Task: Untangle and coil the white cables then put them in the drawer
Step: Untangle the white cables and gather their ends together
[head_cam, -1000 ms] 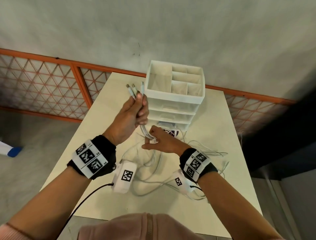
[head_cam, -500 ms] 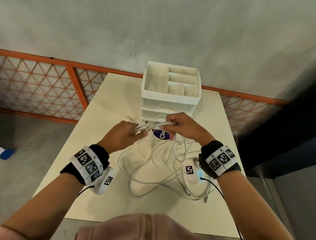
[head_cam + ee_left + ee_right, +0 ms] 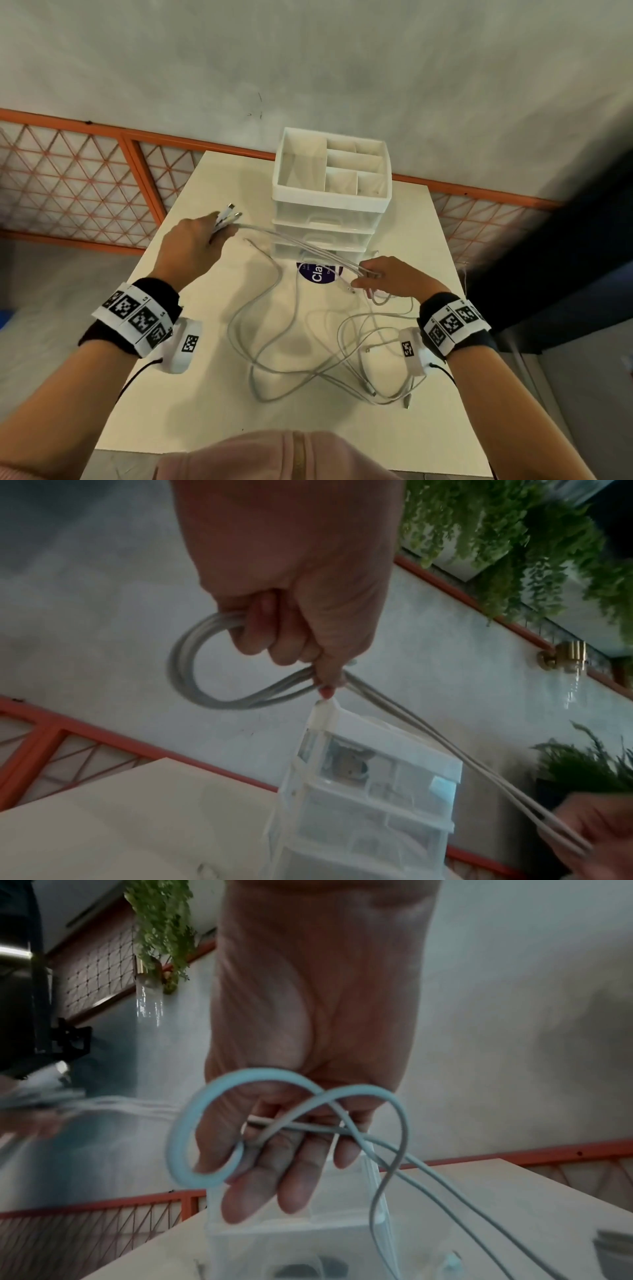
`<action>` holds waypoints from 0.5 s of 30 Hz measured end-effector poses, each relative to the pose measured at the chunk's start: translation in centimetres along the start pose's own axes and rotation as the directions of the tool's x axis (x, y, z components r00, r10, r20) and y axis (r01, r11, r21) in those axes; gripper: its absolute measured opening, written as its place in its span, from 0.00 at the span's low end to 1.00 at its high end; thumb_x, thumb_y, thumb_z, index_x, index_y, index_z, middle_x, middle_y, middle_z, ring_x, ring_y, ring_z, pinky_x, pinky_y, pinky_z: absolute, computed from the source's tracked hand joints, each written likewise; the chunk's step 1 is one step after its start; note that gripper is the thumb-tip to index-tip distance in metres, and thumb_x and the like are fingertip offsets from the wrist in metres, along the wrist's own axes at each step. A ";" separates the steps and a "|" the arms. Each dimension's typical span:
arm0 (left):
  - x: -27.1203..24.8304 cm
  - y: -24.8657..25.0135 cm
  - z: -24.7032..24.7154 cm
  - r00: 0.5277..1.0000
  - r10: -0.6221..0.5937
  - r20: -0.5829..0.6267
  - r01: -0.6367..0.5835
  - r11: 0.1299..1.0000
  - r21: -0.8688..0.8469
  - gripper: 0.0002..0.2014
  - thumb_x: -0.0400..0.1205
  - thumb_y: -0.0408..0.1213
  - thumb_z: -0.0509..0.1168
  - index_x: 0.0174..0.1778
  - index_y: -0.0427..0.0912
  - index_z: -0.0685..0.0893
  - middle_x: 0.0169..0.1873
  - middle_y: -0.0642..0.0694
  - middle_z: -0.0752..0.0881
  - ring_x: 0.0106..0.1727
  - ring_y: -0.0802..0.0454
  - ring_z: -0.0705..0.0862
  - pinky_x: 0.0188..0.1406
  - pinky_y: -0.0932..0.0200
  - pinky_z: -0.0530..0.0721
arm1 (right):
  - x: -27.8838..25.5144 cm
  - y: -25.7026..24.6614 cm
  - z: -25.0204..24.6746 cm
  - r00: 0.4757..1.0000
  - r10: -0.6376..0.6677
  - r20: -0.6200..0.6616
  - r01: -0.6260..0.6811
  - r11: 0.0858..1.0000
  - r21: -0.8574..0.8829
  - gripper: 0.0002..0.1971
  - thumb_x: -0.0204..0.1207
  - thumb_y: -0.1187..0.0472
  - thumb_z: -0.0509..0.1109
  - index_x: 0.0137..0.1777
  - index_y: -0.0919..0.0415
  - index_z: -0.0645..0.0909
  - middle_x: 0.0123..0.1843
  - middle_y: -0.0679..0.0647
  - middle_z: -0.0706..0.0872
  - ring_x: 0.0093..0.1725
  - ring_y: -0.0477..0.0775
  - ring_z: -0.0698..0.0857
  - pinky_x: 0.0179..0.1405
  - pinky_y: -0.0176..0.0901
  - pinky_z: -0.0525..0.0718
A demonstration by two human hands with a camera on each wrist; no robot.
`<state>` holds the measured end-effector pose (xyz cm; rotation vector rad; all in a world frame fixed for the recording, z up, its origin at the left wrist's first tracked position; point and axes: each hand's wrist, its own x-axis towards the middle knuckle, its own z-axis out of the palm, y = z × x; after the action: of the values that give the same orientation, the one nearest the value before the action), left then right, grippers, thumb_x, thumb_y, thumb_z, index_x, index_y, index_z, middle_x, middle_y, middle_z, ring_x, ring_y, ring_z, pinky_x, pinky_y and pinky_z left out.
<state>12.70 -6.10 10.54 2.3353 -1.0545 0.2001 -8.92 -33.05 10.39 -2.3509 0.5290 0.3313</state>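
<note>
My left hand [image 3: 221,233] grips a bunch of white cables [image 3: 301,245] near their ends, and the plugs [image 3: 230,211] stick out past its knuckles. In the left wrist view its fist [image 3: 281,647] is curled round a short cable loop [image 3: 192,669]. Taut strands run from there to my right hand [image 3: 368,279], which pinches them in front of the white drawer unit [image 3: 330,202]. Seen from the right wrist, cable loops [image 3: 192,1139] hang across the fingers [image 3: 294,1185]. The remaining cable lies tangled [image 3: 308,346] on the table. All the drawers are closed.
The cream table [image 3: 191,394] stands against an orange lattice railing [image 3: 68,185] and a grey wall. A purple round sticker [image 3: 317,275] lies in front of the drawer unit. The unit's top tray [image 3: 301,171] has several empty compartments. Loose plugs [image 3: 406,404] lie near the right front.
My hands have drawn apart: the left went left and further away with the plug ends, the right came right and nearer, so the cables now stretch between them.
</note>
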 end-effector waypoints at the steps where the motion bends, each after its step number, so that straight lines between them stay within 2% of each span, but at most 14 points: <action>1: -0.1 -0.2 0.5 0.994 -0.073 0.082 0.071 0.997 0.026 0.15 0.82 0.44 0.64 0.38 0.34 0.75 0.32 0.29 0.83 0.34 0.30 0.82 0.28 0.50 0.71 | 0.0 -0.2 -0.2 1.000 0.006 0.006 -0.006 1.000 -0.005 0.14 0.78 0.51 0.70 0.35 0.59 0.78 0.28 0.49 0.82 0.26 0.38 0.78 0.35 0.34 0.75; 3: -0.4 -0.3 1.5 0.946 -0.197 0.257 0.181 0.980 0.084 0.15 0.79 0.47 0.66 0.44 0.36 0.76 0.43 0.31 0.85 0.45 0.31 0.83 0.37 0.48 0.76 | -0.1 -0.6 -0.2 1.000 0.014 -0.003 -0.014 0.999 -0.041 0.16 0.80 0.52 0.68 0.31 0.56 0.75 0.25 0.47 0.79 0.22 0.38 0.76 0.31 0.31 0.73; 4: -0.6 0.0 1.8 0.926 -0.218 0.309 0.207 0.976 0.069 0.19 0.77 0.48 0.70 0.52 0.36 0.77 0.45 0.33 0.85 0.47 0.33 0.83 0.40 0.49 0.76 | 0.0 -0.9 -0.2 1.000 0.019 -0.004 -0.020 0.996 -0.083 0.17 0.80 0.52 0.67 0.30 0.54 0.74 0.26 0.46 0.77 0.24 0.40 0.75 0.31 0.32 0.71; 5: -0.9 0.4 2.0 0.923 -0.201 0.328 0.208 0.978 0.014 0.26 0.73 0.49 0.74 0.60 0.37 0.75 0.41 0.36 0.86 0.44 0.36 0.84 0.39 0.51 0.76 | 0.0 -1.2 -0.1 1.000 0.026 0.000 -0.026 0.991 -0.131 0.18 0.81 0.51 0.66 0.29 0.52 0.73 0.27 0.45 0.76 0.26 0.41 0.74 0.31 0.32 0.70; 6: -1.1 1.3 2.0 0.936 -0.160 0.312 0.196 0.977 -0.087 0.31 0.70 0.50 0.76 0.64 0.41 0.74 0.33 0.40 0.84 0.38 0.42 0.84 0.35 0.53 0.75 | 0.1 -1.5 0.2 0.999 0.034 0.008 -0.032 0.984 -0.173 0.18 0.81 0.51 0.65 0.29 0.53 0.73 0.28 0.45 0.76 0.28 0.41 0.74 0.32 0.33 0.69; 8: -1.7 3.8 1.9 0.969 -0.034 0.243 0.105 0.953 -0.285 0.31 0.69 0.51 0.76 0.66 0.49 0.73 0.21 0.50 0.76 0.24 0.57 0.77 0.29 0.57 0.72 | 0.2 -2.0 0.6 0.999 0.033 0.040 -0.023 0.973 -0.230 0.18 0.81 0.51 0.65 0.30 0.54 0.73 0.29 0.46 0.76 0.29 0.42 0.74 0.31 0.33 0.68; 9: -1.8 5.1 2.0 0.972 0.055 0.230 0.029 0.937 -0.349 0.30 0.71 0.51 0.75 0.67 0.53 0.73 0.19 0.52 0.73 0.21 0.56 0.74 0.28 0.58 0.71 | 0.4 -2.4 0.8 0.998 0.026 0.062 -0.010 0.970 -0.243 0.18 0.81 0.51 0.65 0.30 0.56 0.74 0.29 0.46 0.76 0.30 0.43 0.75 0.31 0.33 0.69; 11: -2.0 7.2 2.5 0.937 0.234 0.260 -0.117 0.910 -0.397 0.31 0.74 0.50 0.72 0.72 0.62 0.68 0.19 0.49 0.71 0.22 0.55 0.70 0.27 0.59 0.68 | 0.6 -3.6 1.5 0.993 0.000 0.117 0.029 0.969 -0.246 0.16 0.80 0.51 0.66 0.35 0.60 0.76 0.30 0.47 0.78 0.30 0.46 0.77 0.31 0.34 0.72; 13: -1.7 8.5 3.5 0.882 0.330 0.336 -0.198 0.907 -0.372 0.35 0.77 0.47 0.71 0.76 0.69 0.61 0.24 0.45 0.73 0.23 0.54 0.66 0.27 0.62 0.66 | 0.6 -4.9 2.0 0.984 -0.034 0.174 0.077 0.966 -0.247 0.14 0.80 0.52 0.67 0.39 0.62 0.77 0.32 0.49 0.79 0.31 0.45 0.78 0.33 0.34 0.74; 15: -1.3 9.1 4.6 0.826 0.366 0.429 -0.246 0.918 -0.310 0.33 0.78 0.42 0.70 0.76 0.64 0.64 0.27 0.51 0.75 0.25 0.56 0.68 0.28 0.63 0.66 | 0.4 -5.7 2.3 0.976 -0.075 0.205 0.122 0.966 -0.229 0.15 0.79 0.52 0.68 0.35 0.60 0.76 0.32 0.49 0.80 0.29 0.41 0.77 0.31 0.30 0.73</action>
<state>4.76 -12.61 10.24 2.0190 -1.6022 -0.3965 -6.19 -27.77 11.90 -2.5307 0.2886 0.6017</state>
